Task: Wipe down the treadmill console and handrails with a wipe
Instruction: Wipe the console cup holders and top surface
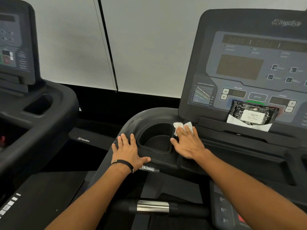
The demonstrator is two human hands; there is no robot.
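Right hand flat on the wipe, working the rim of the cup holder!

The right hand [187,143] lies with fingers straight, pressing the white wipe [182,126] onto the console [249,67] ledge just right of the cup holder [156,138]. The left hand [128,151], fingers spread and flat, braces on the console's curved left edge, a black wristband [123,163] on that wrist. A dark wipe packet [253,114] leans against the button panel. Below, the handrail [152,206] shows its metal sensor. A second treadmill [25,97] stands left.
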